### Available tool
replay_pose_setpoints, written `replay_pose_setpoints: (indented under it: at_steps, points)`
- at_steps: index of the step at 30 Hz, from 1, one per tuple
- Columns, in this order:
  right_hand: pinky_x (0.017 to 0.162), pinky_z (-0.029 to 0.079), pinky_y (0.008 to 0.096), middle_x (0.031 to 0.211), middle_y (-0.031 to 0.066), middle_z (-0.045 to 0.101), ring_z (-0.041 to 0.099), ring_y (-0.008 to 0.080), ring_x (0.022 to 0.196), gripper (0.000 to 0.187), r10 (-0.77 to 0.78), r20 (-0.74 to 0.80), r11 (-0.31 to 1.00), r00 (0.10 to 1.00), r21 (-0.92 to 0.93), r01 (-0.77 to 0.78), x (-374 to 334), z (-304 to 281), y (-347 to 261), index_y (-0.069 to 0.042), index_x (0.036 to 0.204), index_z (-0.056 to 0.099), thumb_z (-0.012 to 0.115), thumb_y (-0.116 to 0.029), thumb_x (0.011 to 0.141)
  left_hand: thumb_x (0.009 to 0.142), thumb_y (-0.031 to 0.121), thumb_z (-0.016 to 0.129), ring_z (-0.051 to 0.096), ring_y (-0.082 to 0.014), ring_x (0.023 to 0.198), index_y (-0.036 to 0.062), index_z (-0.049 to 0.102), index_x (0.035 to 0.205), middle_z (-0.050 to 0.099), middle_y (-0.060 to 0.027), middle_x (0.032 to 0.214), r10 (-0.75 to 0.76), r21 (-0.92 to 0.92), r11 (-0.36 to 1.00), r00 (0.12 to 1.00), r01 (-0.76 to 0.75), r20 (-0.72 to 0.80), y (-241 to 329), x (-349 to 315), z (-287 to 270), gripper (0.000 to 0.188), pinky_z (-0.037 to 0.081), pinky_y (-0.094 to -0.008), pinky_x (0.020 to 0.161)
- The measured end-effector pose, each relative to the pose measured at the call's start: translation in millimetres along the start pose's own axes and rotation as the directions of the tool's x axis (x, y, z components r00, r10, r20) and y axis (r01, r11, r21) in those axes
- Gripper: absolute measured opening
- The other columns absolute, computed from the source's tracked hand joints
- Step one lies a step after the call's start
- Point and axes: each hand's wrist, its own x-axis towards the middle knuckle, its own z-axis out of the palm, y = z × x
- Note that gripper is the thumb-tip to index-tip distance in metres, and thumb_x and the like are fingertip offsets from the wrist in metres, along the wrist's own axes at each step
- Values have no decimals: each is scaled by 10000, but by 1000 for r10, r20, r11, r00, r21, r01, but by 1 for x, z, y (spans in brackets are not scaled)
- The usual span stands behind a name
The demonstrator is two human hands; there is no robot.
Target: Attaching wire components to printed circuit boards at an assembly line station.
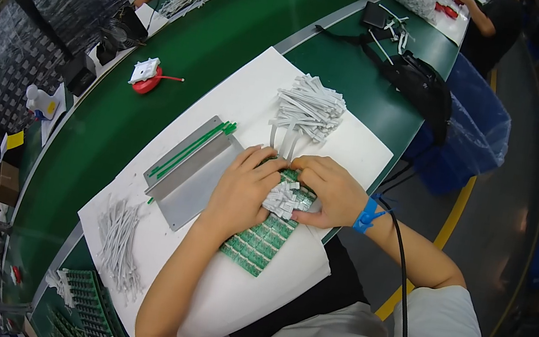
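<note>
A green circuit board panel (257,245), split into many small boards, lies tilted on white sheet in front of me. White connectors with cable ends (282,199) are heaped on it between my hands. My left hand (247,189) curls over the panel's left side, its fingers bent at the far edge. My right hand (330,188), closed, grips the far right part, thumb beside the connectors. The fingertips of both hands nearly meet where white flat cables (285,141) run in from a bundle (311,107); any cable pinched there is hidden.
Left of my hands stands an angled metal plate (192,181) with green strips (190,150). More white cables (119,244) lie near left, beside stacked green boards (90,298). A red round item with a white block (146,73) sits on the green belt. A black bag (416,82) lies far right.
</note>
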Motion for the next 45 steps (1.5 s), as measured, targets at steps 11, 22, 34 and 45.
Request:
replay_pose_setpoints:
  at_steps: [11,22,34,45]
  points:
    - [683,498,260,1014,116,644,639,149,774,253,274,-322,900,906,418,-124,9,6,-65,2,1102,641,694,12,854,1062,315,421,526,-140,542,37,514,840,524,-57,625,-534,-974,-62,817,219,217,40,-58,-44,368,453,-285,526]
    - [710,530,262,991,111,631,660,132,803,163,576,-104,392,811,906,-162,33,62,-121,61,1083,660,649,3,931,1029,278,540,562,-147,524,29,531,944,572,-61,635,-578,-915,-7,745,403,332,47,-92,-45,263,467,-290,496]
    - [775,563,324,907,120,651,662,187,786,148,640,-387,504,664,864,18,32,82,-115,11,1090,476,485,-131,1050,1042,375,509,665,-181,881,-8,579,1009,641,-87,826,-746,-963,27,647,267,158,35,-98,-30,391,541,-285,685]
    - [601,455,288,767,69,643,563,141,654,290,462,-5,875,887,168,-454,20,-8,-15,-22,969,651,508,-266,1030,944,69,645,536,-68,539,38,499,966,559,-16,645,-772,-755,583,494,299,-400,6,-135,0,151,421,-230,506]
